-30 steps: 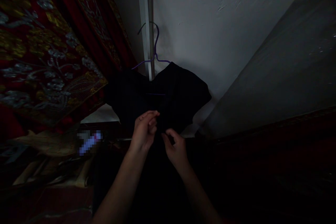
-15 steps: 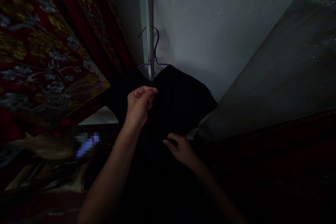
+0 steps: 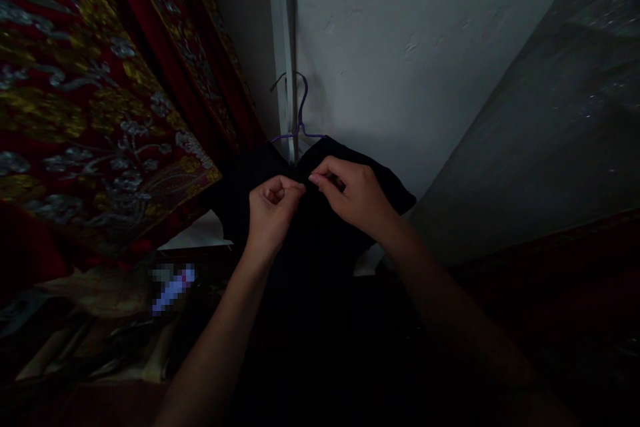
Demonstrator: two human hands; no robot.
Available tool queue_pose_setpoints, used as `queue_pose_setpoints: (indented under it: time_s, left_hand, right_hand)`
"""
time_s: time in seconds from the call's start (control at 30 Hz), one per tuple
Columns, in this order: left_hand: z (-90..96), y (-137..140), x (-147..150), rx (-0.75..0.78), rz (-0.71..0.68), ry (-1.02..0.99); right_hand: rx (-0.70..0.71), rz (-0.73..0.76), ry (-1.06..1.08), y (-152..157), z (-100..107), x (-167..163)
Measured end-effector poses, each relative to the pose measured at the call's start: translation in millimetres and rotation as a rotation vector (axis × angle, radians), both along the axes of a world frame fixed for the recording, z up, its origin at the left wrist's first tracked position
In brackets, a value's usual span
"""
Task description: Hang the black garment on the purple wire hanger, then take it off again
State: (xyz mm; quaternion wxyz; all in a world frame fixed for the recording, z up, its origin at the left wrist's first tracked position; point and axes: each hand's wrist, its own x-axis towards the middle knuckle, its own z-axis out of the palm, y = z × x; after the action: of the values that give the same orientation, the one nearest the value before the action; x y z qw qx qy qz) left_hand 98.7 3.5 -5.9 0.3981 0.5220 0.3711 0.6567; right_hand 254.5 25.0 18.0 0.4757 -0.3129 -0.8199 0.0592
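A black short-sleeved garment [image 3: 320, 240] hangs on a purple hanger [image 3: 303, 110], its lower part lost in the dark. At the neckline, my left hand [image 3: 273, 207] is closed with thumb and fingertips pinched together. My right hand [image 3: 353, 187] faces it from the other side, thumb and forefinger also pinched, a small gap from the left fingertips. Whatever lies between either pair of fingertips is too small and dark to make out. Both hands are in front of the garment's upper chest.
The hanger hooks at a narrow pale upright strip [image 3: 289, 27] by a white wall [image 3: 400, 67]. Red cloth with gold and silver embroidery [image 3: 115, 120] hangs at left. A translucent sheet [image 3: 525, 120] covers the right. Below left lies dim clutter with a blurred-out bluish object [image 3: 173, 290].
My right hand has risen from the garment's lower front to the neckline, beside my left fingertips. My left hand stays pinched at the neckline. The view has shifted slightly.
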Motion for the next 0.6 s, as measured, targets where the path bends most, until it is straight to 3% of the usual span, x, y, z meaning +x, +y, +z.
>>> queue_pose_setpoints:
  time_s: [0.1, 0.2, 0.3, 0.4, 0.5, 0.6]
  left_hand:
    - [-2.9, 4.2, 1.7, 0.041, 0.059, 0.037]
    - [-18.0, 10.0, 1.3, 0.075, 0.133, 0.111]
    - [-50.9, 9.5, -3.4, 0.019, 0.160, 0.262]
    - [-85.9, 0.2, -11.4, -0.090, 0.065, 0.388]
    - [-100.7, -8.1, -18.2, -0.153, -0.045, 0.443]
    - [-88.8, -2.8, -21.5, -0.054, 0.155, 0.394]
  right_hand:
    - [0.081, -0.021, -0.003, 0.8, 2.9, -5.2]
    - [0.132, -0.026, 0.103, 0.9, 11.2, -12.4]
    - [0.161, -0.062, 0.302, 2.4, 24.5, -6.1]
    - [0.143, -0.103, 0.513, 3.9, 30.7, 21.6]
    - [0.026, -0.085, 0.757, -1.6, 16.5, 58.9]
    - [-0.194, 0.001, 1.149, -17.5, -16.3, 88.6]
